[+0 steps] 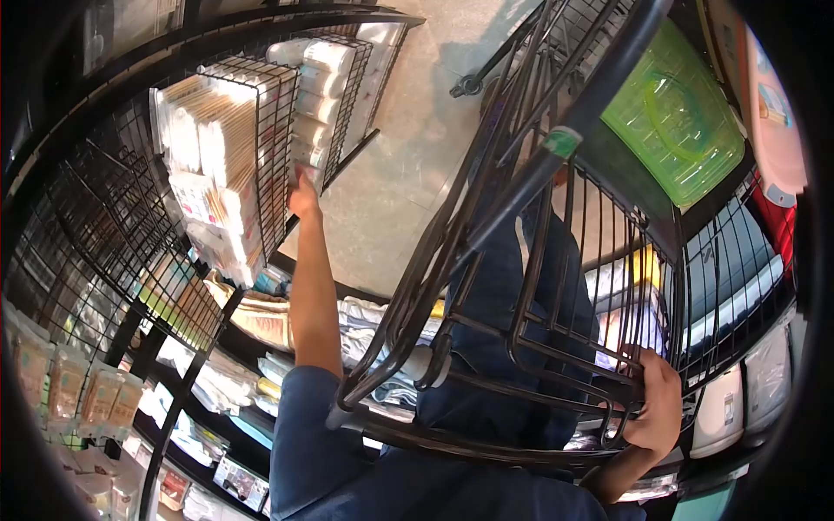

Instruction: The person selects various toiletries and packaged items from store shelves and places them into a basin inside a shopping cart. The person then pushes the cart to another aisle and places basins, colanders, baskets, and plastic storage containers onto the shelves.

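Observation:
My left hand [304,198] reaches out to a black wire basket [274,156] on the shelf rack. Its fingers are at a white wrapped package [307,153] in the row of white packages, and the fingertips are partly hidden. Left of the wire divider stands a stack of thin, plastic-wrapped packs [208,148]. My right hand [656,405] is closed round the black wire frame of a shopping cart [556,334], at its lower right corner. The cart's thick black bar [530,191] crosses the view at a slant, with a green label on it.
A green plastic lid [673,117] and a pale pink item [773,113] are at the upper right. Folded textiles [360,326] lie on low shelves behind my left arm. Hanging packs [87,391] are at the lower left. Grey floor [382,208] shows between rack and cart.

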The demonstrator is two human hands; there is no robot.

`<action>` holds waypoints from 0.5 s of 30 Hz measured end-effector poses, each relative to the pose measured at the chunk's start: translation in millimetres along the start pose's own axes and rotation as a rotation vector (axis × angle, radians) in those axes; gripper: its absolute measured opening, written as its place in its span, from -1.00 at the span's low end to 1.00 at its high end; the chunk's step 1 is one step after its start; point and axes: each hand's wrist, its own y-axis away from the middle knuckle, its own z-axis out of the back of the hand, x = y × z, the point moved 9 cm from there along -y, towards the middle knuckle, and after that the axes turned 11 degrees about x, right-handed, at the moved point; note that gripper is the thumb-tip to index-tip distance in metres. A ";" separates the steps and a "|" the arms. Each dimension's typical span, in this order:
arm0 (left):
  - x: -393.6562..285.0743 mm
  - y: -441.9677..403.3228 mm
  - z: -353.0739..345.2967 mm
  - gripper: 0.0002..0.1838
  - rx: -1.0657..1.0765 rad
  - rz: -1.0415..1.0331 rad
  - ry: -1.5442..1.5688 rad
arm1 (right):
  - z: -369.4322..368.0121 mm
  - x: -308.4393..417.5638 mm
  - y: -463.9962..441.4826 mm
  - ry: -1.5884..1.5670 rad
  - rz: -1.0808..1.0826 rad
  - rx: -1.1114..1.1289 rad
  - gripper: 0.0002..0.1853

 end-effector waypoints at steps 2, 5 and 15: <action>12.3 -11.9 -16.5 -0.18 0.156 0.145 0.021 | -0.8 -2.7 1.1 0.026 -0.021 0.009 -0.29; -44.7 67.2 2.8 -0.18 0.183 0.171 0.294 | 0.2 -2.1 1.5 -0.024 -0.064 0.003 -0.19; -68.5 74.4 -12.1 -0.18 0.051 -0.221 -0.176 | 0.3 1.4 1.2 0.022 0.007 -0.001 -0.22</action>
